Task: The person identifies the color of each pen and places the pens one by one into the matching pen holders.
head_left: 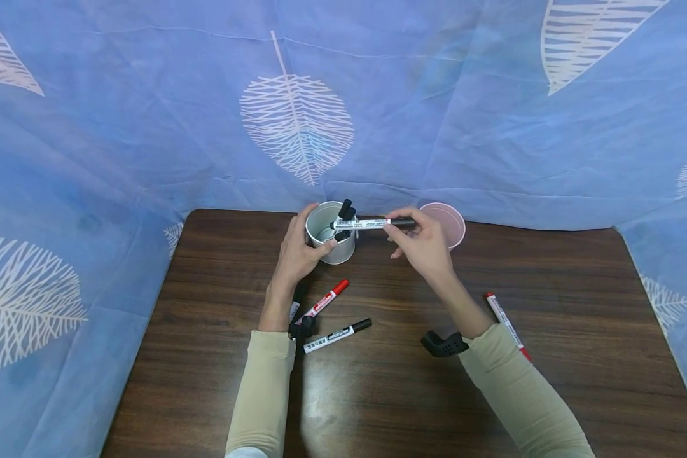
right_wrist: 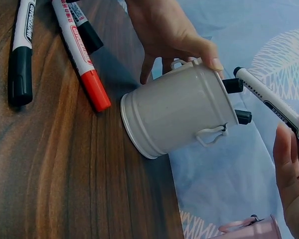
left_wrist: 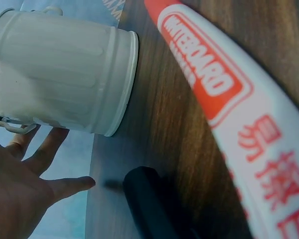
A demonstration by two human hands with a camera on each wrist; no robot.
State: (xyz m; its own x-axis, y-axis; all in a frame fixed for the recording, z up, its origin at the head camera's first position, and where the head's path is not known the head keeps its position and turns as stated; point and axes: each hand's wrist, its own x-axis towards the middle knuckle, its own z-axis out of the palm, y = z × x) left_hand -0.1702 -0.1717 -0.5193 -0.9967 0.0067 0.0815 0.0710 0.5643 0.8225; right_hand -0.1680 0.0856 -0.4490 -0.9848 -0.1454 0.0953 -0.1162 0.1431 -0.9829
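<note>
A white metal cup (head_left: 329, 235) stands at the table's far edge with two black-capped markers inside. My left hand (head_left: 309, 245) holds it, fingers round its left side and thumb at the rim; the right wrist view shows that hand (right_wrist: 177, 37) behind the cup (right_wrist: 179, 114). My right hand (head_left: 399, 230) pinches a black marker (head_left: 372, 223) level above the cup's mouth, its capped tip (right_wrist: 233, 85) at the rim. In the left wrist view the cup (left_wrist: 60, 74) lies against my palm (left_wrist: 15, 189).
A pink cup (head_left: 451, 222) stands behind my right hand. On the dark wood table (head_left: 389, 394) lie a red marker (head_left: 326, 302), a black marker (head_left: 338, 335) and, to the right, another red marker (head_left: 506, 324). Blue leaf-print cloth (head_left: 149, 127) surrounds the table.
</note>
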